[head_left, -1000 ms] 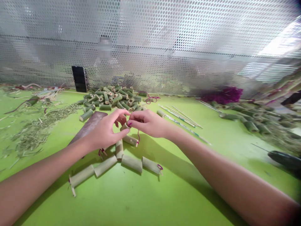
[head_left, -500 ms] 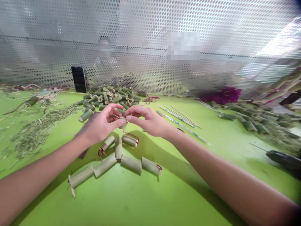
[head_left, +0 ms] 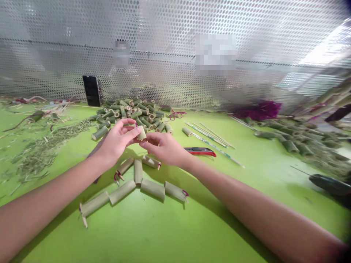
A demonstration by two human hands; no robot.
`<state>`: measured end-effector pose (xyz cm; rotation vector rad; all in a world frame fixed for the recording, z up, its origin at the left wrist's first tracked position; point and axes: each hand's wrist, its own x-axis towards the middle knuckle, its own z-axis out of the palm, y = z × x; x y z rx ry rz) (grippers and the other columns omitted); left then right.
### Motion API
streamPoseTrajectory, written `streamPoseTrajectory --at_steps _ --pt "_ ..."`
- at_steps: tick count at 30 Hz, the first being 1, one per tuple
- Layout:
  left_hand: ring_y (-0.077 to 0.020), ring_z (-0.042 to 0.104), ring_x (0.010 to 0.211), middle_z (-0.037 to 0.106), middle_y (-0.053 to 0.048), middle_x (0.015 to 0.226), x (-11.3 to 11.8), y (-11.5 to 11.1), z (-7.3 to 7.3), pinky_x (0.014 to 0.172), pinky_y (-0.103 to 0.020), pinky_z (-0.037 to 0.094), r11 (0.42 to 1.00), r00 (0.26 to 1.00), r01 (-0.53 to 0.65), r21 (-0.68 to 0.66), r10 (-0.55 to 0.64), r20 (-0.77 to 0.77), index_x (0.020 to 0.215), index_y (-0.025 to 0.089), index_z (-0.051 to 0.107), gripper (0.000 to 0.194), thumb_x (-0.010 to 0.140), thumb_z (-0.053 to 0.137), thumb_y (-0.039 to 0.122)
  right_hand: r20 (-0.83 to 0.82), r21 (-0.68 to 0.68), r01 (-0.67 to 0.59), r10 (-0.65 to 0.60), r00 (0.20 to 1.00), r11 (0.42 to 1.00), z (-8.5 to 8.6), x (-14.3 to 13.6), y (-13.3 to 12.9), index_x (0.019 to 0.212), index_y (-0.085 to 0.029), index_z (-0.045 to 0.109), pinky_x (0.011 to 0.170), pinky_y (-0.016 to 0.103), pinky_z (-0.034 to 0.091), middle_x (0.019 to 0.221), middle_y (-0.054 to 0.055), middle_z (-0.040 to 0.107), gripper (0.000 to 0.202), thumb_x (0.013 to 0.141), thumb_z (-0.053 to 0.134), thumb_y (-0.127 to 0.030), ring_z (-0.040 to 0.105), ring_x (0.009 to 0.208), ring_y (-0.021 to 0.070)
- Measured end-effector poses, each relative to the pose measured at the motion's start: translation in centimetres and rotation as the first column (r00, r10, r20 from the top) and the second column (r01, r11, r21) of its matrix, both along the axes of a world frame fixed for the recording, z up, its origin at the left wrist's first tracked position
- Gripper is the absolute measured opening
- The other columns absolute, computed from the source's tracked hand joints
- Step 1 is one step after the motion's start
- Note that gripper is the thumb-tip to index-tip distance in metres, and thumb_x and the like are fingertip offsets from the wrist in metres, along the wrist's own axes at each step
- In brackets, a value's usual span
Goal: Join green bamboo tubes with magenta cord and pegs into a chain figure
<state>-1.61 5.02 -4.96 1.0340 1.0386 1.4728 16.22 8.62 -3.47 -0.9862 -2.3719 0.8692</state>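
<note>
My left hand [head_left: 120, 140] pinches a short, pale bamboo piece [head_left: 142, 133] above the table, with a bit of purple cord [head_left: 136, 124] at its upper end. Just beneath it, my right hand [head_left: 166, 148] has thumb and forefinger pressed together; what lies between them is too small to make out. Below both hands, several peeled bamboo pieces lie joined in a figure-like layout: an upright middle piece [head_left: 138, 171], a left lower piece [head_left: 95, 204] and a right lower piece [head_left: 175, 191]. Purple cord and little sticks show at the outer ends.
A heap of green bamboo pieces [head_left: 137, 109] lies behind my hands, near a standing phone [head_left: 91, 91]. To the right are a red-and-black utility knife [head_left: 201, 151], thin sticks [head_left: 214, 135] and a dark-handled tool [head_left: 329, 184]. Shavings [head_left: 46, 149] cover the left. A perforated metal panel [head_left: 170, 87] stands behind.
My right hand has moved down and slightly right, below the bamboo piece. The piece in my left hand has turned and shows more. The utility knife has come out from behind my right arm.
</note>
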Motion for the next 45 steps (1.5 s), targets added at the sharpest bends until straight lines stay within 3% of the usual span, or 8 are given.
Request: streamPoseTrajectory --at_steps 8,14,19,25,29,33,38,45 --pt "-0.018 0.069 0.077 0.068 0.002 0.08 -0.8 0.6 -0.4 0.069 -0.032 0.057 0.989 0.977 -0.142 -0.033 0.134 -0.168 0.1 0.022 0.053 0.038 0.077 0.077 0.04 -0.01 -0.039 -0.156 0.156 0.988 0.987 0.1 0.5 0.3 0.077 -0.019 0.064 0.057 0.027 0.034 0.061 -0.004 0.054 0.025 0.093 0.057 -0.037 0.045 0.055 0.0108" --pt "-0.0209 0.069 0.077 0.071 -0.001 0.082 -2.5 1.7 -2.1 0.06 -0.029 0.049 0.99 0.88 -0.14 -0.033 0.11 -0.461 0.103 0.021 0.057 0.037 0.077 0.073 0.043 0.016 -0.046 -0.207 0.208 0.978 0.977 0.1 0.6 0.3 0.078 -0.018 0.064 0.058 0.027 0.036 0.061 -0.004 0.055 0.022 0.092 0.056 -0.033 0.046 0.056 0.011" --pt "-0.0257 0.067 0.081 0.072 -0.003 0.084 -3.2 1.7 -3.0 0.074 -0.036 0.05 0.998 0.691 -0.064 0.012 0.053 -0.721 0.093 0.022 0.067 0.026 0.072 0.076 0.034 0.059 -0.048 -0.181 0.183 0.981 0.982 -0.4 0.8 0.7 0.077 -0.018 0.063 0.057 0.027 0.036 0.061 -0.003 0.055 0.024 0.093 0.055 -0.035 0.048 0.055 0.0115" --pt "-0.0265 0.06 0.11 0.069 -0.006 0.113 -3.0 0.8 -1.0 0.097 -0.037 0.043 0.977 0.577 0.024 0.212 0.159 -0.801 0.103 0.022 0.066 0.027 0.095 0.041 0.028 0.096 -0.003 -0.112 0.112 0.989 0.994 -1.0 0.9 1.5 0.072 -0.019 0.061 0.058 0.028 0.034 0.06 -0.003 0.055 0.024 0.091 0.054 -0.032 0.047 0.055 0.0115" --pt "-0.0231 0.062 0.088 0.069 -0.003 0.09 -2.8 0.5 -0.5 0.08 -0.033 0.043 0.966 0.518 0.166 0.197 0.085 -0.851 0.083 0.021 0.064 0.035 0.099 0.043 0.042 0.087 -0.01 -0.116 0.116 0.989 0.993 -1.2 1.1 1.9 0.071 -0.019 0.06 0.059 0.028 0.035 0.061 -0.003 0.055 0.025 0.09 0.053 -0.035 0.047 0.056 0.0118" --pt "-0.018 0.052 0.065 0.055 0.001 0.064 -2.6 0.4 -1.0 0.063 -0.032 0.033 0.966 0.445 0.175 0.189 0.093 -0.891 0.065 0.02 0.051 0.039 0.098 0.049 0.041 0.094 -0.013 -0.123 0.123 0.988 0.992 -1.3 1.1 1.9 0.067 -0.019 0.055 0.058 0.028 0.034 0.059 -0.004 0.052 0.026 0.088 0.052 -0.034 0.044 0.056 0.0114" --pt "-0.0151 0.044 0.056 0.045 0.004 0.056 -2.9 0.5 -1.4 0.057 -0.03 0.028 0.973 0.456 0.133 0.191 0.111 -0.883 0.064 0.021 0.043 0.042 0.1 0.047 0.043 0.108 -0.003 -0.12 0.12 0.987 0.993 -1.3 1.1 1.9 0.066 -0.02 0.054 0.057 0.027 0.033 0.057 -0.004 0.05 0.026 0.088 0.052 -0.034 0.043 0.055 0.0108" --pt "-0.0164 0.053 0.063 0.062 0.002 0.069 -3.2 1.0 -1.8 0.06 -0.028 0.038 0.972 0.553 0.161 0.173 0.057 -0.831 0.079 0.021 0.06 0.031 0.097 0.051 0.045 0.137 0.022 -0.111 0.107 0.985 0.994 -1.2 1.0 1.8 0.067 -0.019 0.055 0.058 0.027 0.033 0.058 -0.004 0.052 0.025 0.088 0.053 -0.032 0.044 0.055 0.0105"
